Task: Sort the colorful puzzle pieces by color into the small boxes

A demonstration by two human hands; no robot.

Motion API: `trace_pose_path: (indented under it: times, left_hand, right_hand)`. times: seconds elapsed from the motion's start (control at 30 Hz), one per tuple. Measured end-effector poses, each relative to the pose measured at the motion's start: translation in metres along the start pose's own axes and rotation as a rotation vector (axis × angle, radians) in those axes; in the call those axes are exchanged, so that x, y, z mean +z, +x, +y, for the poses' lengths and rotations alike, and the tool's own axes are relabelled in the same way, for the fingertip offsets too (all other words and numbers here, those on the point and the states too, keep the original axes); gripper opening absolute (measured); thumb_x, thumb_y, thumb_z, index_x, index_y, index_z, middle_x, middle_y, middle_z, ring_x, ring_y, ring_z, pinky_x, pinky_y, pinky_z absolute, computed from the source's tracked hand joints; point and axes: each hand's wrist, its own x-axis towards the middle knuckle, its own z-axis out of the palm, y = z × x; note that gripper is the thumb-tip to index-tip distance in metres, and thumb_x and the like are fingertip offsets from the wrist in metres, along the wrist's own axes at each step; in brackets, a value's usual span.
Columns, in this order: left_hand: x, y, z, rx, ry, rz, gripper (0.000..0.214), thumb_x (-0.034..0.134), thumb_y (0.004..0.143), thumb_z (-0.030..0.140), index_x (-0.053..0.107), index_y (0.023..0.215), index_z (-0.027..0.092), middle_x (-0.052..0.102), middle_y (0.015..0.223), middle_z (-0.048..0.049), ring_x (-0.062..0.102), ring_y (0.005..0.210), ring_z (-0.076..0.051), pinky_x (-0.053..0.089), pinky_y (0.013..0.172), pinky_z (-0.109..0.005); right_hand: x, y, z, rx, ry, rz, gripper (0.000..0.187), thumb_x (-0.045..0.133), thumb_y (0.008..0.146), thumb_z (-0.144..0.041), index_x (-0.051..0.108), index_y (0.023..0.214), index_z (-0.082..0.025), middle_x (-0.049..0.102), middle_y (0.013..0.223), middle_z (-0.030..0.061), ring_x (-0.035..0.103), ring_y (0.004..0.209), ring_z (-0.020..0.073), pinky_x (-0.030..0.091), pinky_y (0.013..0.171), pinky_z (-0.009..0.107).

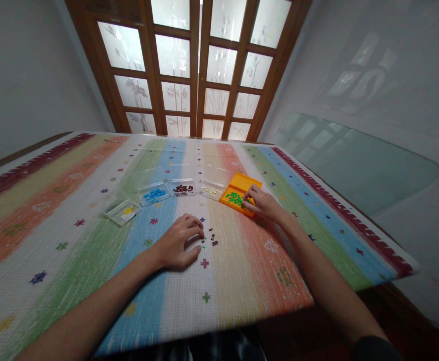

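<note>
My left hand point(182, 241) rests on the striped tablecloth with its thumb and curled fingers apart. Nothing shows between them. Just right of its fingertips lie several small dark brown toy bricks point(215, 243) and a tiny green piece point(204, 246). My right hand point(257, 201) reaches over an orange box point(246, 181) with its lid open. Small green bricks point(234, 198) fill part of that box. The right fingers are pressed together at the pile's right side, and their tips are partly hidden, so what they pinch cannot be made out.
Clear plastic boxes stand in an arc left of the orange one: one with cream pieces point(211, 191), one with brown bricks point(184, 188), one with blue bricks point(155, 193), one with yellow pieces point(128, 210). The tablecloth point(234, 281) ends at a near edge. Wooden glazed doors point(199, 75) stand behind.
</note>
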Motion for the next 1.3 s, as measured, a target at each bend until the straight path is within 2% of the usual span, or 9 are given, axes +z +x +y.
trace_pose_path:
  times: [0.1, 0.2, 0.33, 0.43, 0.5, 0.67, 1.0, 1.17, 1.3]
  left_hand:
    - [-0.001, 0.000, 0.000, -0.005, 0.004, -0.007, 0.018, 0.061, 0.078, 0.019, 0.067, 0.094, 0.020, 0.064, 0.111, -0.0101, 0.056, 0.110, -0.028, 0.048, 0.100, -0.047]
    - [-0.001, 0.000, -0.002, -0.001, 0.019, 0.001, 0.021, 0.060, 0.075, 0.017, 0.067, 0.094, 0.019, 0.065, 0.110, -0.0097, 0.056, 0.110, -0.028, 0.048, 0.101, -0.048]
    - [0.002, -0.001, -0.006, -0.017, 0.054, 0.029, 0.023, 0.057, 0.074, 0.012, 0.066, 0.094, 0.019, 0.065, 0.109, -0.0092, 0.055, 0.109, -0.027, 0.048, 0.100, -0.048]
    - [0.005, -0.001, -0.009, -0.044, 0.105, 0.064, 0.025, 0.051, 0.083, 0.009, 0.066, 0.102, 0.017, 0.066, 0.108, -0.0103, 0.056, 0.106, -0.026, 0.049, 0.097, -0.046]
    - [0.007, -0.001, -0.011, -0.058, 0.136, 0.077, 0.025, 0.049, 0.089, 0.011, 0.065, 0.106, 0.017, 0.066, 0.106, -0.0105, 0.056, 0.104, -0.026, 0.049, 0.095, -0.046]
    - [0.009, -0.001, -0.014, -0.066, 0.184, 0.073, 0.019, 0.048, 0.094, 0.013, 0.065, 0.101, 0.018, 0.065, 0.101, -0.0095, 0.056, 0.099, -0.025, 0.048, 0.090, -0.044]
    - [0.010, 0.000, -0.013, -0.070, 0.179, 0.079, 0.018, 0.048, 0.094, 0.012, 0.064, 0.097, 0.018, 0.064, 0.100, -0.0087, 0.055, 0.099, -0.025, 0.047, 0.091, -0.043]
    - [0.010, 0.000, -0.014, -0.062, 0.182, 0.083, 0.018, 0.049, 0.093, 0.011, 0.065, 0.096, 0.017, 0.065, 0.099, -0.0088, 0.055, 0.099, -0.025, 0.047, 0.091, -0.043]
    - [0.011, -0.001, -0.016, -0.066, 0.182, 0.072, 0.018, 0.049, 0.093, 0.011, 0.065, 0.096, 0.018, 0.065, 0.100, -0.0084, 0.056, 0.099, -0.025, 0.047, 0.090, -0.043]
  right_hand:
    - [-0.002, 0.000, 0.001, 0.028, -0.030, -0.003, 0.016, 0.063, 0.091, -0.032, 0.066, 0.100, -0.019, 0.058, 0.102, 0.0087, 0.060, 0.081, 0.0201, 0.046, 0.070, 0.030]
    - [-0.008, -0.001, -0.004, 0.023, -0.011, 0.079, 0.023, 0.065, 0.090, -0.034, 0.066, 0.107, -0.019, 0.058, 0.104, 0.0089, 0.061, 0.085, 0.0218, 0.047, 0.073, 0.032]
    - [-0.013, -0.002, -0.036, -0.101, 0.145, 0.112, 0.019, 0.065, 0.091, -0.034, 0.067, 0.102, -0.019, 0.057, 0.097, 0.0059, 0.058, 0.078, 0.0184, 0.046, 0.073, 0.031]
    - [-0.007, -0.005, -0.074, -0.278, 0.303, 0.010, 0.014, 0.067, 0.092, -0.031, 0.069, 0.098, -0.019, 0.056, 0.094, 0.0045, 0.056, 0.077, 0.0161, 0.045, 0.071, 0.028]
    - [-0.001, -0.009, -0.098, -0.371, 0.365, -0.080, 0.013, 0.070, 0.090, -0.032, 0.070, 0.095, -0.020, 0.057, 0.094, 0.0041, 0.058, 0.083, 0.0170, 0.046, 0.074, 0.029]
    - [0.014, -0.020, -0.131, -0.394, 0.376, -0.239, 0.015, 0.073, 0.083, -0.027, 0.070, 0.096, -0.020, 0.060, 0.098, 0.0024, 0.056, 0.075, 0.0131, 0.042, 0.068, 0.026]
    - [0.024, -0.023, -0.135, -0.390, 0.383, -0.205, 0.007, 0.068, 0.085, -0.024, 0.070, 0.088, -0.018, 0.060, 0.093, 0.0026, 0.051, 0.071, 0.0117, 0.035, 0.064, 0.026]
    - [0.027, -0.024, -0.140, -0.401, 0.372, -0.173, 0.006, 0.064, 0.086, -0.019, 0.070, 0.086, -0.018, 0.060, 0.089, 0.0026, 0.051, 0.070, 0.0121, 0.036, 0.063, 0.026]
    - [0.022, -0.019, -0.131, -0.455, 0.380, -0.107, 0.009, 0.062, 0.089, -0.020, 0.071, 0.087, -0.017, 0.060, 0.086, 0.0031, 0.052, 0.069, 0.0126, 0.038, 0.062, 0.026]
